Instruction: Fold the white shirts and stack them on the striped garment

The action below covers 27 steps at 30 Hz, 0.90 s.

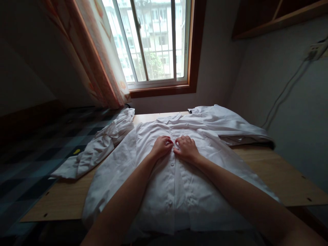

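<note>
A white button-up shirt (153, 191) lies front up on a wooden board (271, 167), its collar toward the window and its hem toward me. Both hands are at the middle of the chest, on either side of the button line. My left hand (163, 146) has its fingers curled and pressed together at the placket edge; what they pinch is too small to make out. Just to its right, my right hand (186, 147) rests on the other front edge with bent fingers, and its grip is also unclear. Lower down, the two front edges lie side by side, with buttons on the left one.
Crumpled white cloth (96, 153) lies at the left, across the board's edge and a dark checked cover (28, 153). More white cloth (225, 119) is at the back right. A curtain (94, 51) hangs beside the window. A cable (284, 89) runs down the right wall.
</note>
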{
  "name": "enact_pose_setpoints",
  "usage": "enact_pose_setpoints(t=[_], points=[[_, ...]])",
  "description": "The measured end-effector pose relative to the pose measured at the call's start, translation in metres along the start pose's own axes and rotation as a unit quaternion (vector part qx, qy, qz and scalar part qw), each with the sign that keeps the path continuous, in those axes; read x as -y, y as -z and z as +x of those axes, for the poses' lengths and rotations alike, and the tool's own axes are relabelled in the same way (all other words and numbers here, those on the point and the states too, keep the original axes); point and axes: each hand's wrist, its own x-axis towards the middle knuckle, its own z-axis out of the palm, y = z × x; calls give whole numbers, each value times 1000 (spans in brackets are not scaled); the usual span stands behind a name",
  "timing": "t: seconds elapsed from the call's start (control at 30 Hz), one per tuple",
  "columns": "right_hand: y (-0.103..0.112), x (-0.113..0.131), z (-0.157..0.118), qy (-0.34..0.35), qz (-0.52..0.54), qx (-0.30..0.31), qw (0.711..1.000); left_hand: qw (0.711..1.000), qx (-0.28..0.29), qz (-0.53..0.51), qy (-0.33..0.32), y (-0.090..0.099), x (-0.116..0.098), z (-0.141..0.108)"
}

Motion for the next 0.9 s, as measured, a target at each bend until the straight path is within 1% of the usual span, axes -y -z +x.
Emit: enact_pose_setpoints(t=[0.2,0.33,0.57,0.67,0.77,0.9], points=[[3,-9,6,-26,58,5,998,1000,19,23,-8,1,-3,-1],[1,-17,10,-38,98,1,994,998,16,53,-23,-1,-5,-3],[-5,-21,14,-29,132,-19,991,993,6,120,-19,-5,-11,-6],[-9,-23,17,-26,171,-24,985,991,10,135,-15,-5,-12,-8],[-14,-26,22,-29,262,-30,964,990,13,142,-12,-4,-13,-9],[-20,-28,27,-49,395,-48,916,988,17,154,-12,-4,-14,-10]])
